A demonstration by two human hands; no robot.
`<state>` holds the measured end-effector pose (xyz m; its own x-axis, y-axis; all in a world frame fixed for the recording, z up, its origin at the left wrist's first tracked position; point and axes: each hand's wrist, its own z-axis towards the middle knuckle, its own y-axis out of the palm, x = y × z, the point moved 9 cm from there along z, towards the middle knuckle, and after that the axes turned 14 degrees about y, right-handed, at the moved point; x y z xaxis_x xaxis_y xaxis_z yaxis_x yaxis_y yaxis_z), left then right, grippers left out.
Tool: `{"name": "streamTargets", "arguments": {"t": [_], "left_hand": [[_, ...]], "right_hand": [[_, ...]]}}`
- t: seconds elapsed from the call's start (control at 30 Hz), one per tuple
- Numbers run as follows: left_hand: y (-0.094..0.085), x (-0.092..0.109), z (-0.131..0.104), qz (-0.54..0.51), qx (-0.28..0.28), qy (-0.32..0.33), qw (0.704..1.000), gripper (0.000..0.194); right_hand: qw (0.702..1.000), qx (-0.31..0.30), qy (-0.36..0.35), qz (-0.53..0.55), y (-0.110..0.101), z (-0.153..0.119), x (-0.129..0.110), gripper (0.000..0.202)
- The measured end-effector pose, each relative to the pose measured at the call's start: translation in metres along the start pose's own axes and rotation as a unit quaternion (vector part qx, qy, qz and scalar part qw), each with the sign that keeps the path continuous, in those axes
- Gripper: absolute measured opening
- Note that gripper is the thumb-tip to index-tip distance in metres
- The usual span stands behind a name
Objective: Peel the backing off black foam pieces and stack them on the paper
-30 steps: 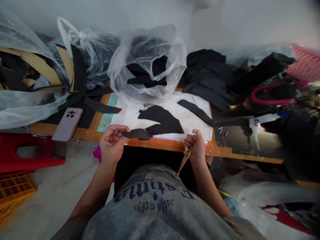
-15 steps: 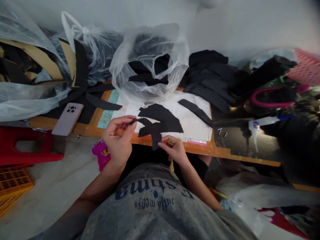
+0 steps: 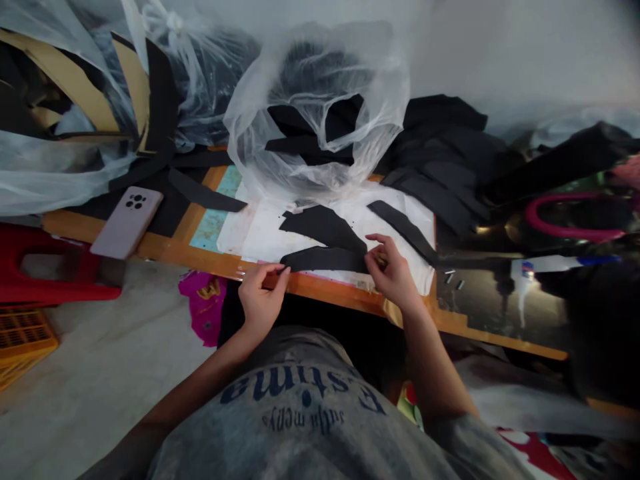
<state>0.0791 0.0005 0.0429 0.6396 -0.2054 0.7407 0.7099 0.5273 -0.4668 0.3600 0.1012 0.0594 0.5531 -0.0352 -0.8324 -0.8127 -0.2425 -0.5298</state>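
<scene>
Left hand [image 3: 263, 297]: thumb and forefinger pinched one end of a black strip [image 3: 323, 260]. The strip ran between the two grips, its other end at the right hand [image 3: 393, 273]. Right fingers were curled around a tan scrap [image 3: 393, 312]; whether the thumb also gripped the strip could not be told. Just beyond the grips, a broader black piece [image 3: 325, 223] lay on white paper [image 3: 265, 235].

Head camera faces forward and down, seemingly near.
</scene>
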Motion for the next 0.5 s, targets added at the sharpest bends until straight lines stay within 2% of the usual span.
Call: {"name": "streamTargets", "arguments": {"t": [0.2,0.33,0.5], "left_hand": [[0.004,0.004,-0.001,0.091,0.006,0.063,0.994,0.009],[0.009,-0.001,-0.002,0.129,-0.004,0.071,0.989,0.011],[0.012,-0.004,-0.002,0.137,-0.002,0.066,0.988,0.012]], "right_hand": [[1.0,-0.003,0.026,0.008,0.007,0.018,0.023,0.043],[0.999,0.007,0.045,0.003,0.009,0.022,0.033,0.044],[0.998,0.016,0.054,-0.013,0.011,0.023,0.032,0.042]]}}
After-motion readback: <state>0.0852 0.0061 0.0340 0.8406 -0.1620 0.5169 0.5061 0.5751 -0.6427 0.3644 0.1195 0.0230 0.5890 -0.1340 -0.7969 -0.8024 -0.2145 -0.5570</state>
